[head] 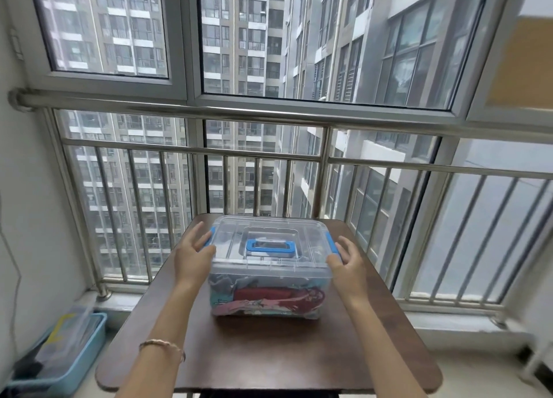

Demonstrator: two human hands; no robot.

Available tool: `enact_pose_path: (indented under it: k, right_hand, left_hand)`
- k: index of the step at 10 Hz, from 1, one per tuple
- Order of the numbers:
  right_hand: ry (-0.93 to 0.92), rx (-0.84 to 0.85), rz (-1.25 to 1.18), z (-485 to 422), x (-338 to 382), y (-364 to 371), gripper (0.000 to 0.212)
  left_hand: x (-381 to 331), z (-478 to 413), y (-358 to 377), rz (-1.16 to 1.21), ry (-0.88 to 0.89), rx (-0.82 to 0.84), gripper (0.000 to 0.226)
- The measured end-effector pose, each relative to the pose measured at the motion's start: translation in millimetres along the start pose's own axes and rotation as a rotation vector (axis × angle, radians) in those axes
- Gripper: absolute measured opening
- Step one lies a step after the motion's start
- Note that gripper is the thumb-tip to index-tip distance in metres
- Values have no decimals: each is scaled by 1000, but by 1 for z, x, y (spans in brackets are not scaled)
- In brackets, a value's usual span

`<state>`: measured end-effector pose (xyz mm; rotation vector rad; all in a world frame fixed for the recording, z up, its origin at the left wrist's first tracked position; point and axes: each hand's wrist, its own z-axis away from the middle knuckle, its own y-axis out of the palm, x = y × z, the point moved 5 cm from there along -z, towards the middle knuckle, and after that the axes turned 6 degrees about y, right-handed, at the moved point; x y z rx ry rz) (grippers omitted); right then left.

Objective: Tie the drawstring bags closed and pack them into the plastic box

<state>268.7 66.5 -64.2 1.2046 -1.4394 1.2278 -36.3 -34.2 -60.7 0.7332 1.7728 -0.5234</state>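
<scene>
The left hand [193, 255] lay at the 9 o'clock side of the lidded plastic box [269, 270], fingers straight, gripping nothing, thumb against its edge. The box stood mid-tabletop [269, 352] with the drawstring bags [278, 296] packed inside. At 3 o'clock the right hand [348, 266] mirrored it, fingers loosely spread.

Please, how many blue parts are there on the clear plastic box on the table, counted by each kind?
Blue side latches: 2
Blue carry handle: 1
Total: 3
</scene>
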Motion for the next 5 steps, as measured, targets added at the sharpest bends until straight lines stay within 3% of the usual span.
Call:
enact_pose_path:
  k: [1, 4, 5]
  right_hand:
    - [48, 27, -101, 0, -4, 3, 42]
    - [82, 66, -213, 3, -8, 12, 41]
    - [66, -70, -247, 9, -11, -6, 46]
  left_hand:
    - [0, 1, 0, -9, 1, -1, 59]
    - [-4, 5, 4, 62, 43, 30, 39]
    - [9, 14, -12, 134, 26, 68, 68]
